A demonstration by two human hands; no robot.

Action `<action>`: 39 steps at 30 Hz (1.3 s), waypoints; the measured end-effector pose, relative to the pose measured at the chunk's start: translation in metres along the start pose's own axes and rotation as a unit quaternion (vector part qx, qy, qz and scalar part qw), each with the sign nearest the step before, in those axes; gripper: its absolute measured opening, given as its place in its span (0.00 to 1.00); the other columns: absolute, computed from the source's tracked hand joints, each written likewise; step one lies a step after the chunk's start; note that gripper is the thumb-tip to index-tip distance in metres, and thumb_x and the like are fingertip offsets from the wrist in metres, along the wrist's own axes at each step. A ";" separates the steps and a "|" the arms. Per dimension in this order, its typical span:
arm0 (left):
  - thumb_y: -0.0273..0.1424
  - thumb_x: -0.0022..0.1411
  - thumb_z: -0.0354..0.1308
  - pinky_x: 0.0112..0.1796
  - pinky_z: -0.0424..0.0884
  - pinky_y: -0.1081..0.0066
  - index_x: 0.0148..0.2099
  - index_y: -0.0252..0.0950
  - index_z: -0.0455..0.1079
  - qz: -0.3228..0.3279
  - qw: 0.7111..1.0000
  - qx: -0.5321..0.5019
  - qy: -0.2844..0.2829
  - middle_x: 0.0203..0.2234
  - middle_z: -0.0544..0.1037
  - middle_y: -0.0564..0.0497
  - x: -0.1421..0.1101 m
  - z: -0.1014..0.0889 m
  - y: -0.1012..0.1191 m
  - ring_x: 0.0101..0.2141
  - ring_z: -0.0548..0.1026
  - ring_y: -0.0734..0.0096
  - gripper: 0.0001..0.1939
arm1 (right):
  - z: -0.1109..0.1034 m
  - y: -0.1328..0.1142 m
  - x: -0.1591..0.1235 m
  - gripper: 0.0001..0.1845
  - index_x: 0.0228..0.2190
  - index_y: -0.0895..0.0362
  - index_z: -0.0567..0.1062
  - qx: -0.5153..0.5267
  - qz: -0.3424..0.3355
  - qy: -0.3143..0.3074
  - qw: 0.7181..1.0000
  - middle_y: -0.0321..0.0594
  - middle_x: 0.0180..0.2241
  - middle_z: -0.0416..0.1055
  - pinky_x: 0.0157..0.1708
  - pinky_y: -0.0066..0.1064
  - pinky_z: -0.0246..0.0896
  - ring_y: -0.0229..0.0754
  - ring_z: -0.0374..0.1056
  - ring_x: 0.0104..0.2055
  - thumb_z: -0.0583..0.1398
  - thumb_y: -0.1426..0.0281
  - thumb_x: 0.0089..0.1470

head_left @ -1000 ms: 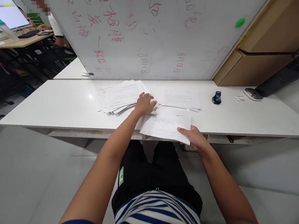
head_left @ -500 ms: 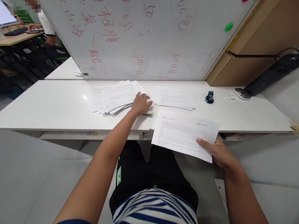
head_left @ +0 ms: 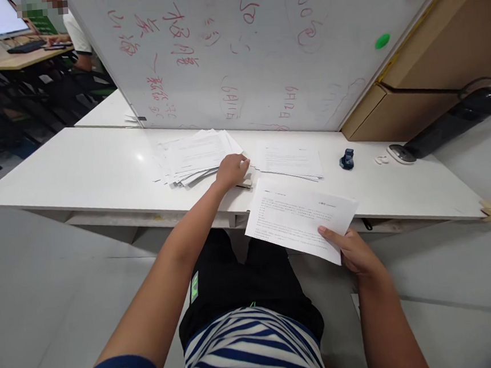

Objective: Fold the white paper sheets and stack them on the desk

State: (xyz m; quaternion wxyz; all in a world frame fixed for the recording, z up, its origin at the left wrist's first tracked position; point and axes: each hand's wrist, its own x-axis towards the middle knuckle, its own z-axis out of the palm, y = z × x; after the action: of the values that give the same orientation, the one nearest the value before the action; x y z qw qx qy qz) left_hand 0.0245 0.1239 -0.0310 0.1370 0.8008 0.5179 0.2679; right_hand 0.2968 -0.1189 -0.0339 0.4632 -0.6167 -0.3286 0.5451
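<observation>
My right hand [head_left: 361, 254] holds printed paper sheets [head_left: 300, 219] by the lower right corner, thumb on top. The sheets slant over the desk's front edge. My left hand [head_left: 231, 171] rests on the desk with its fingers curled over what looks like a stapler [head_left: 245, 184], mostly hidden beneath the palm. Just left of that hand lies a fanned pile of printed papers [head_left: 197, 152]. To its right is a neater stack of papers [head_left: 290, 156].
A whiteboard [head_left: 225, 54] with red writing stands along the back of the white desk [head_left: 76, 170]. On the right are a small dark blue object [head_left: 346, 159], white earbuds [head_left: 381, 160], a mouse [head_left: 401, 154], a black cylindrical case [head_left: 442, 126] and cardboard boxes [head_left: 398, 110]. Another person's arm [head_left: 82, 55] shows far left.
The fingers of my left hand have curled down from spread to closed over the stapler. My right hand and its sheets have shifted slightly left.
</observation>
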 end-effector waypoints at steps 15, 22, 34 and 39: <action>0.34 0.59 0.57 0.50 0.68 0.61 0.61 0.41 0.60 -0.064 0.989 -0.130 0.024 0.52 0.73 0.47 -0.096 -0.031 -0.013 0.52 0.70 0.59 0.27 | 0.030 -0.017 0.031 0.32 0.51 0.53 0.71 -0.014 -0.073 0.032 0.997 0.42 0.53 0.72 0.59 0.39 0.60 0.50 0.65 0.58 0.68 0.57 0.44; 0.32 0.60 0.57 0.48 0.68 0.61 0.54 0.39 0.67 -0.038 0.997 -0.054 0.034 0.47 0.75 0.47 -0.095 -0.021 -0.015 0.48 0.72 0.56 0.19 | 0.121 -0.087 0.104 0.29 0.46 0.59 0.72 -0.048 -0.181 0.009 0.982 0.48 0.50 0.73 0.54 0.38 0.66 0.48 0.70 0.53 0.68 0.57 0.44; 0.32 0.61 0.55 0.45 0.68 0.62 0.52 0.40 0.69 -0.021 0.998 -0.043 0.049 0.45 0.77 0.49 -0.095 -0.015 -0.020 0.44 0.73 0.59 0.16 | 0.284 -0.127 0.248 0.23 0.39 0.65 0.76 -0.534 -0.209 -0.109 0.812 0.55 0.41 0.76 0.44 0.39 0.64 0.55 0.71 0.46 0.65 0.61 0.44; 0.32 0.61 0.55 0.47 0.67 0.61 0.52 0.42 0.69 -0.036 0.998 -0.048 0.032 0.46 0.77 0.50 -0.097 -0.016 -0.020 0.45 0.72 0.59 0.17 | 0.278 -0.127 0.249 0.36 0.53 0.61 0.68 -0.636 -0.246 -0.037 0.731 0.58 0.51 0.69 0.48 0.44 0.61 0.57 0.66 0.52 0.61 0.53 0.47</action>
State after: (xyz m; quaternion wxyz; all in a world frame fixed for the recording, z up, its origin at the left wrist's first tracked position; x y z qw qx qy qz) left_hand -0.0308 0.0442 -0.0555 0.1684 0.7654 0.5368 0.3125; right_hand 0.0849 0.2126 -0.0010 0.0682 -0.6440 -0.7556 0.0984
